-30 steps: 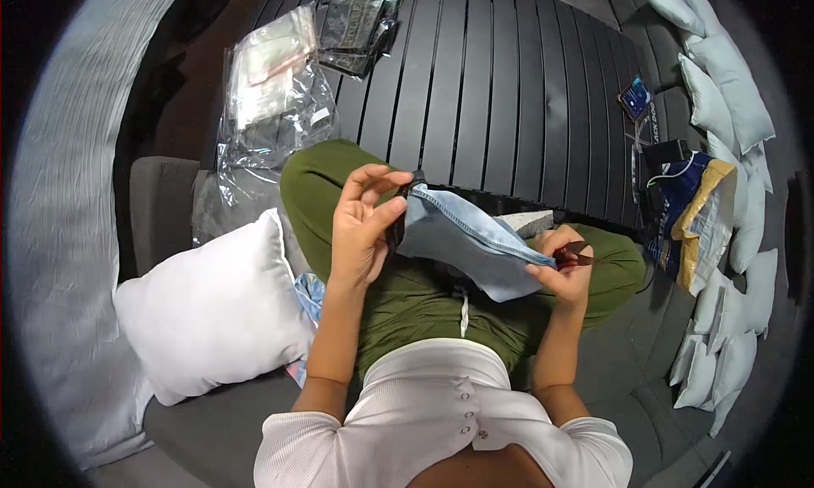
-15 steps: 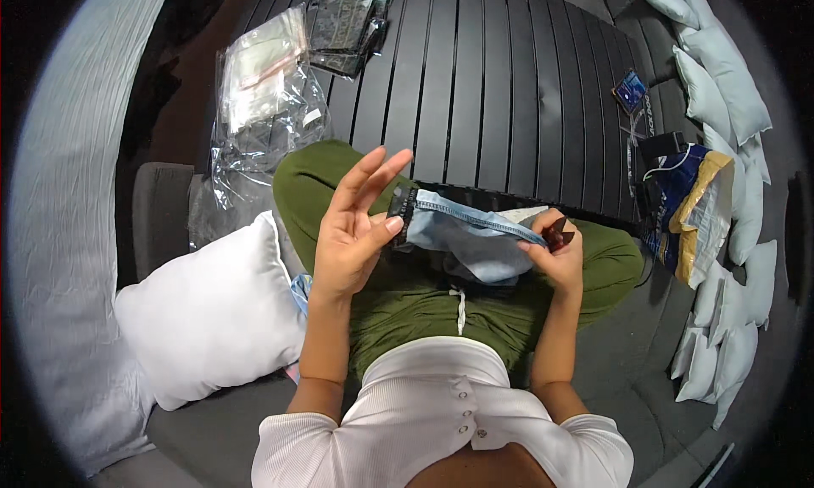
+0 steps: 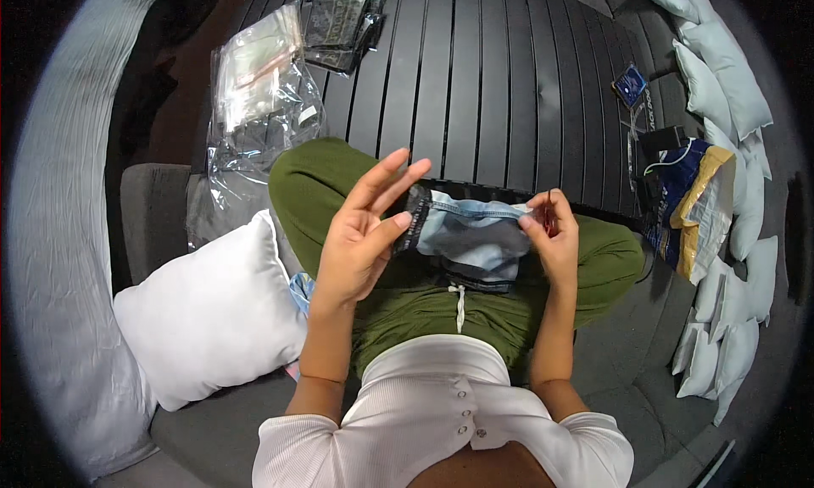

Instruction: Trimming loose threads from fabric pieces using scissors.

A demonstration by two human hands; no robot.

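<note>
Over my lap, a light blue and grey garment (image 3: 472, 239) with a black lettered waistband, looking like a pair of underpants, stretches between both hands. My left hand (image 3: 360, 238) pinches the waistband end between thumb and forefinger, its other fingers raised and spread. At the opposite end, my right hand (image 3: 553, 238) grips the seam edge between thumb and fingers. A small dark red object (image 3: 551, 225) is also tucked in that hand; its kind is too hidden to make out. The garment's lower edge hangs above my green trousers (image 3: 407, 318).
Ahead stands a black slatted table (image 3: 483, 81). Clear plastic bags (image 3: 259, 89) and dark packets (image 3: 339, 26) lie at its left. A white pillow (image 3: 212, 310) rests beside me. On the right are a blue and gold bag (image 3: 699, 204), a small blue packet (image 3: 629, 87) and several pale cushions (image 3: 721, 72).
My left hand has shifted a little to the right and my right hand slightly left. The garment's seam has slackened, and more of its grey panel and lower dark edge shows.
</note>
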